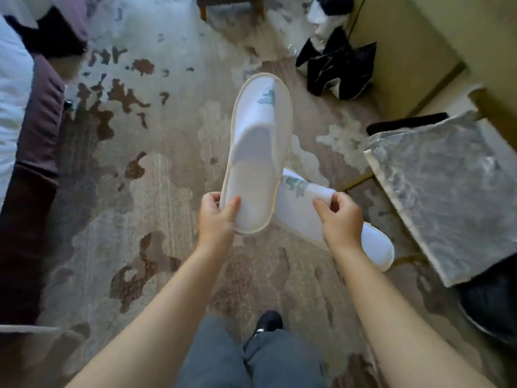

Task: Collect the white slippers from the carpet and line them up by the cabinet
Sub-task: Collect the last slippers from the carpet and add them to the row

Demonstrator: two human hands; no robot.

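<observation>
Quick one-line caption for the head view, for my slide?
Standing over the patterned carpet, the left hand holds one white slipper by its heel while the right hand pinches the second slipper.

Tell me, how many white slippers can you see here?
2. One white cloth slipper with beige trim is held at its heel by the left hand; the other white cloth slipper, partly behind it, is pinched by the right hand. Others may lie out of view.

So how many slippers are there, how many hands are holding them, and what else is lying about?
White slippers: 2, one held by the left hand, one pinched by the right hand
Hands: 2
Black bags by the wall: 1
Marble-topped tables: 1
Total: 6
</observation>
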